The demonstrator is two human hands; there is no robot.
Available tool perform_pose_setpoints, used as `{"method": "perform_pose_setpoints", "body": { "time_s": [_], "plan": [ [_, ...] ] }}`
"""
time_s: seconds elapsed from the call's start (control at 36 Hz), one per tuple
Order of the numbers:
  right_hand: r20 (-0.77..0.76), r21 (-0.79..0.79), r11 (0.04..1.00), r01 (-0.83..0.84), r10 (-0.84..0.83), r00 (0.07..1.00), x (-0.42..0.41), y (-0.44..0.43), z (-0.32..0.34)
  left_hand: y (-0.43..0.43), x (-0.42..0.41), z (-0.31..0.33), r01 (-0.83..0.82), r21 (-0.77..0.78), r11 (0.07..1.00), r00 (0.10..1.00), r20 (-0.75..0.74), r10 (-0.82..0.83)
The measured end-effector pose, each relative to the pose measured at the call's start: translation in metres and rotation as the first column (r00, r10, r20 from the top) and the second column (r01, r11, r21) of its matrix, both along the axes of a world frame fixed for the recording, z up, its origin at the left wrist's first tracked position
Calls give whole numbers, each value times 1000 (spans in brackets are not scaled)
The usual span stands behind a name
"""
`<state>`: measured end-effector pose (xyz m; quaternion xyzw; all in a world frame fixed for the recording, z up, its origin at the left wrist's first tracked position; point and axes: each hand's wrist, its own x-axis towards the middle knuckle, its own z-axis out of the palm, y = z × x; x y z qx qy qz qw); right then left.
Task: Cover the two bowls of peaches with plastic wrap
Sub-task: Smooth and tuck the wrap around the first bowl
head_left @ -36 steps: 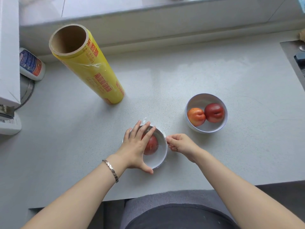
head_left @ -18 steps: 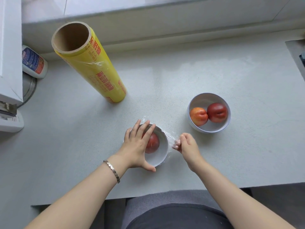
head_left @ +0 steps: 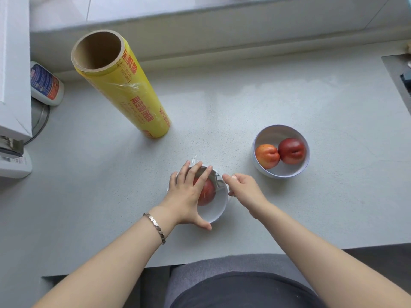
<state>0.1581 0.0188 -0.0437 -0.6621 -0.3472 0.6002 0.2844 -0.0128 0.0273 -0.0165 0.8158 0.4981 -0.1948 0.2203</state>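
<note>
My left hand (head_left: 189, 194) lies flat, fingers straight, over the near bowl (head_left: 213, 213), its thumb against the front wall and a bracelet (head_left: 155, 227) on the wrist. My right hand (head_left: 242, 190) is curled at the bowl's right rim, pinching the edge of the plastic wrap (head_left: 219, 181) stretched across the top. A red peach (head_left: 209, 193) sits under the film.

Farther right on the tabletop (head_left: 311, 107), apart from both hands, the second bowl (head_left: 281, 173) stands uncovered, with an orange peach (head_left: 266, 155) and a dark red peach (head_left: 291, 150) touching inside. Beyond, to the left, the yellow roll (head_left: 133, 94) stands upright. A small labelled bottle (head_left: 45, 83) sits by the back wall.
</note>
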Motion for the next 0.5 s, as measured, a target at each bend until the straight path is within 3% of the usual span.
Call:
{"method": "perform_pose_setpoints", "body": {
  "time_s": [0.25, 0.42, 0.5],
  "plan": [
    [228, 283, 956, 84, -152, 962, -4, -7, -5, 1, 4, 0, -12, 10, 1000, 998, -58, 13],
    [271, 234, 955, 182, -244, 931, -2, -13, -26, 0, 4, -1, -26, 25, 999, 998, -53, 28],
    [333, 200, 970, 135, -197, 922, -9, -10, -30, -1, 4, -1, -39, 29, 999, 998, -47, 40]
  ]
}}
